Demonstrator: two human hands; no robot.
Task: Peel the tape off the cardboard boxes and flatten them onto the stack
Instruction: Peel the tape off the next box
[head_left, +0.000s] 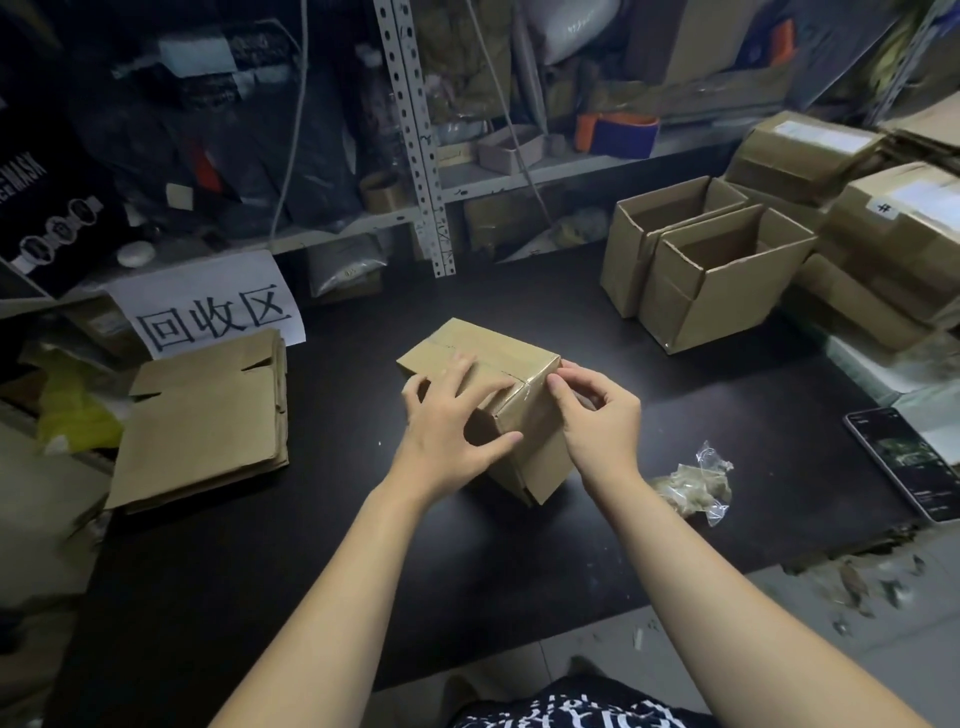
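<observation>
Here's the sealed cardboard box (501, 347), sitting on the black table (363, 561) right under both hands. The left hand (447, 426) is spread wide over it, straight fingers pressing the top and the thumb braced against the near face. The right hand (597, 421) is curled in at the box's far-right top edge, thumb and forefinger pinching the shiny tape (525, 387) where it folds over the seam.

Well off to the left of the left hand lies the stack of flattened cardboard (208, 415), with a paper sign (208, 306) just behind it. Near the right wrist there's a crumpled wad of clear plastic (696, 483), and further right a phone (904, 462). Beyond the right hand, two open boxes (727, 301) stand touching each other.
</observation>
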